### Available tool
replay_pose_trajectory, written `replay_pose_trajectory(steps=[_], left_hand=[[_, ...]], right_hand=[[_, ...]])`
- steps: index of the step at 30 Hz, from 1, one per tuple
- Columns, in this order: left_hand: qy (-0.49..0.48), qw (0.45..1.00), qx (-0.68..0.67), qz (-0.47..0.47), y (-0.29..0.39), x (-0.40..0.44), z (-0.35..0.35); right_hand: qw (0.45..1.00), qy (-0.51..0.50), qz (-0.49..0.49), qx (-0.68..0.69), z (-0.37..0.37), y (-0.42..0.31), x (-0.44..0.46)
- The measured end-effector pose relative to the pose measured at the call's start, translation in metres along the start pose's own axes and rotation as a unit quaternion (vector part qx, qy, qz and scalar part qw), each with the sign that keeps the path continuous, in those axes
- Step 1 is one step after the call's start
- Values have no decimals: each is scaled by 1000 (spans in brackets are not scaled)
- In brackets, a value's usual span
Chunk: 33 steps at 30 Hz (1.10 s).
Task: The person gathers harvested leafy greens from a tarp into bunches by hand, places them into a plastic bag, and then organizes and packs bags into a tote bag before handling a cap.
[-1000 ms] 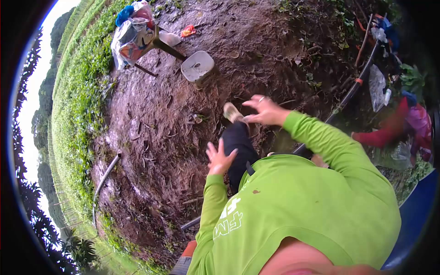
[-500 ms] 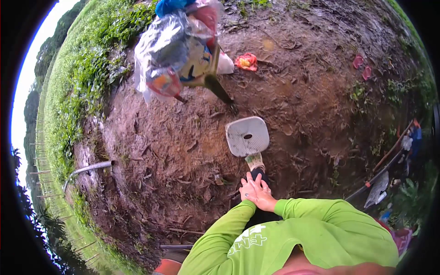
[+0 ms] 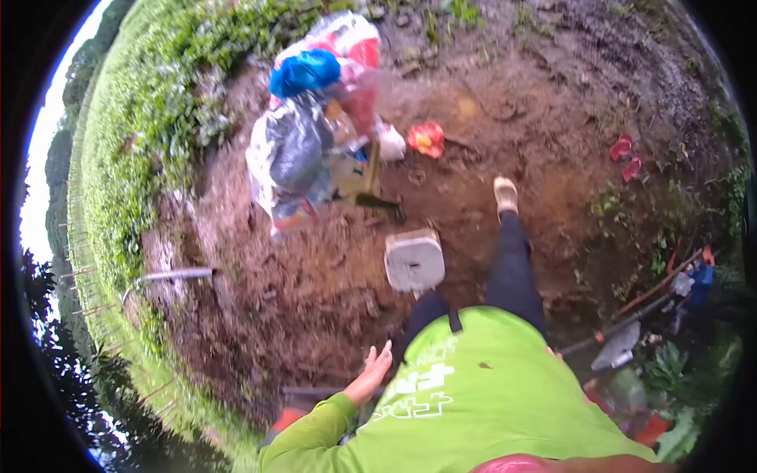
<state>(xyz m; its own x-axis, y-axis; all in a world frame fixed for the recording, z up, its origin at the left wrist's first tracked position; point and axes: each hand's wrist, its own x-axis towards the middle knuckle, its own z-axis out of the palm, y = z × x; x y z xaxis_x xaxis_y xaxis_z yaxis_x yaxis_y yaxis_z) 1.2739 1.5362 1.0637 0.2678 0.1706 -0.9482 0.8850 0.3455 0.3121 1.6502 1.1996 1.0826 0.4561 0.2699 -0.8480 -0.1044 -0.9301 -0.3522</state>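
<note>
White, the stool (image 3: 415, 272) is judged light and stiff, best gripped at its rim (image 3: 440, 264); left of it, the left hand (image 3: 371, 374) is held open; the right's grip cannot be told.

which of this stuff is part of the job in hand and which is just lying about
Probably in use:
- white stool, near the open left hand
- bagged things, perhaps

Seemingly just lying about:
- pink sandals
- orange-red wrapper
- grey pipe
</note>
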Motion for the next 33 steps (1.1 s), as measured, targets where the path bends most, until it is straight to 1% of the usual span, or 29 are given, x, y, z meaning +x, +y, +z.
replay_pose_trajectory(steps=[2, 3, 5, 7, 8, 10, 11, 12, 13, 14, 15, 16, 17, 18, 19, 20, 21, 22, 23, 24, 25, 26, 27, 28, 29, 31, 32, 33], left_hand=[[-13, 985, -172, -7, 32, -15, 47], [-10, 973, -228, -19, 48, -21, 75], [-9, 948, -315, -42, 86, -34, 120], [-10, 927, -373, -44, 131, -42, 147], [-14, 916, -398, -49, 152, -48, 159], [-23, 902, -428, -54, 189, -53, 168], [-27, 901, -430, -47, 209, -53, 164], [-33, 906, -421, -39, 227, -52, 154], [-31, 922, -386, -29, 246, -50, 138], [-27, 944, -328, -13, 264, -45, 120], [5, 968, -251, 21, 285, -41, 96], [113, 990, -80, -13, 322, -46, 65], [297, 943, 140, -56, 340, -36, 54], [508, 836, 203, -47, 349, -28, 49], [556, 790, 246, -80, 377, -36, 30], [560, 818, 133, 0, 370, -24, 21], [555, 828, 20, 85, 355, -6, 14], [523, 839, -102, 110, 347, 11, 13], [484, 835, -222, 139, 340, 32, 11], [438, 815, -337, 172, 333, 56, 6], [513, 831, -169, 132, 322, 83, 6], [522, 835, -139, 104, 346, 71, -6], [525, 840, -112, 72, 371, 58, -14], [542, 825, -126, 102, 372, 72, -17], [530, 823, -171, 114, 376, 83, -24], [503, 816, -251, 132, 383, 96, -39], [494, 821, -256, 125, 386, 101, -48], [487, 825, -256, 126, 390, 100, -60]], right_hand=[[995, -23, 17, 91, -30, -9, 29], [996, -33, 28, 83, -55, -11, 33], [981, -115, 30, 151, -105, -14, 29], [959, -183, -1, 215, -166, -32, 64], [960, -192, 7, 203, -206, -110, 58], [919, -370, 45, 125, -272, -266, 43], [904, -378, 72, -186, -292, -282, 87], [856, -390, -62, -332, -315, -302, 123], [803, -391, -57, -446, -329, -352, 149], [767, -330, -124, -536, -338, -375, 189], [806, -164, -155, -547, -336, -389, 227], [728, 92, -247, -633, -320, -398, 264], [638, 239, -299, -668, -307, -421, 306], [713, 126, -316, -614, -292, -505, 261], [807, 15, -335, -487, -274, -554, 260], [867, -229, -380, -228, -260, -586, 291], [868, -279, -392, -121, -236, -622, 275], [859, -326, -395, -12, -202, -657, 250], [812, -208, -515, -180, -173, -685, 248], [715, -73, -609, -334, -145, -713, 245], [702, -48, -619, -349, -119, -738, 230], [708, -70, -621, -329, -88, -759, 230], [703, -77, -615, -348, -62, -779, 227], [683, -79, -626, -369, -38, -795, 227], [662, -82, -637, -387, -14, -810, 231], [668, -78, -634, -380, 39, -837, 259], [674, -75, -632, -375, 64, -849, 274], [671, -50, -624, -397, 85, -859, 287]])
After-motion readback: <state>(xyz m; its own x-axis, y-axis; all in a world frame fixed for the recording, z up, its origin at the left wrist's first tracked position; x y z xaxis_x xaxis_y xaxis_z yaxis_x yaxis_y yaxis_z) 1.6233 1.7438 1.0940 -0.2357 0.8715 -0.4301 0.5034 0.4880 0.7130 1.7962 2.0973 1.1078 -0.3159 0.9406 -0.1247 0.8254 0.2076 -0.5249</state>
